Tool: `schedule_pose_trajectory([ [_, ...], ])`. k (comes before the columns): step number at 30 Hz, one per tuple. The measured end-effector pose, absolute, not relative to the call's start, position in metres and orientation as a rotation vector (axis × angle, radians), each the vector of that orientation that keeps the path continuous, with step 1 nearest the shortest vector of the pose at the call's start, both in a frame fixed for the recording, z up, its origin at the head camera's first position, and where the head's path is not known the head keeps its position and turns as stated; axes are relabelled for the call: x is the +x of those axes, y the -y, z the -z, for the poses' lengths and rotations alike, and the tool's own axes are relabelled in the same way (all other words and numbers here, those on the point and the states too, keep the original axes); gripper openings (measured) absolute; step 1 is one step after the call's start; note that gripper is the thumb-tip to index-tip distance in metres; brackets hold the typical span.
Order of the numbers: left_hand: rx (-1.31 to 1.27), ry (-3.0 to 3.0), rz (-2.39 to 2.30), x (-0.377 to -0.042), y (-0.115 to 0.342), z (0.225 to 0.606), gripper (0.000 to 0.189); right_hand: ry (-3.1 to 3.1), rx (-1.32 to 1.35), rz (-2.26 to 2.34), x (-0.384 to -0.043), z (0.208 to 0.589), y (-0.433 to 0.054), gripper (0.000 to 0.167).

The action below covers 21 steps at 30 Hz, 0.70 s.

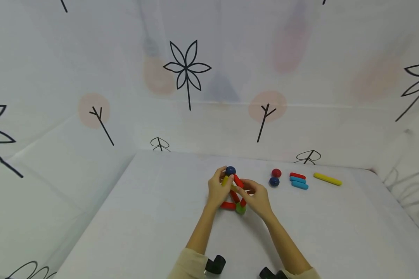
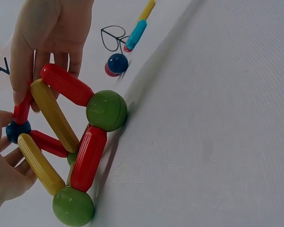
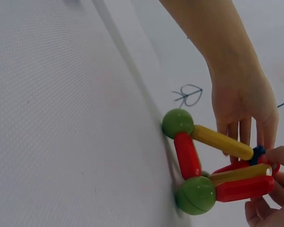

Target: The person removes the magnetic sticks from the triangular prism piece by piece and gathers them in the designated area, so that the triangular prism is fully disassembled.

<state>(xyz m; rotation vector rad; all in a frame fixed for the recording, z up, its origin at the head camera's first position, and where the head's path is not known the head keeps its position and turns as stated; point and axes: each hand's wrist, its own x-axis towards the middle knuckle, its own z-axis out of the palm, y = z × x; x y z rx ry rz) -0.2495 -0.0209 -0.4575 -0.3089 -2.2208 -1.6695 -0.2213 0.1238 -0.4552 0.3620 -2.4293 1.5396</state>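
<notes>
Both hands hold a standing frame of magnetic sticks and balls. It has red sticks (image 2: 89, 158), yellow sticks (image 2: 41, 164), green balls (image 2: 106, 110) at the bottom and a blue ball (image 1: 230, 170) on top. My left hand (image 1: 218, 192) pinches around the blue ball from the left. From the right, my right hand (image 1: 260, 198) pinches a red stick (image 2: 22, 109) that meets the blue ball. Beside it, the upper ends of a yellow stick (image 3: 241, 174) and another red stick (image 3: 246, 188) stand apart from the blue ball. Fingers partly hide the top joint.
To the right on the white table (image 1: 153, 232) lie a loose red ball (image 1: 276, 173) and a dark blue ball (image 1: 274, 181). Beyond them are a short red stick (image 1: 297, 176), two light-blue sticks (image 1: 300, 185) and a long yellow stick (image 1: 327, 179). A patterned cloth backdrop (image 1: 216, 128) rises behind.
</notes>
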Motion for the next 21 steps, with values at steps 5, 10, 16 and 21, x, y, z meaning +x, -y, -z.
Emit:
schedule_pose_trajectory([
  [5,-0.28,2.206,1.685,-0.248,0.021,0.455,0.033,2.451,0.367,-1.556,-0.216,0.453,-0.124,0.032],
  [10,-0.25,2.178,1.744,-0.246,0.021,0.454,0.031,2.495,0.348,-1.534,-0.21,0.45,-0.124,0.032],
  [16,-0.226,2.145,1.757,-0.244,0.019,0.454,0.03,2.506,0.367,-1.531,-0.207,0.446,-0.13,0.032],
  [21,-0.216,2.142,1.746,-0.246,0.018,0.455,0.03,2.522,0.37,-1.485,-0.21,0.444,-0.135,0.031],
])
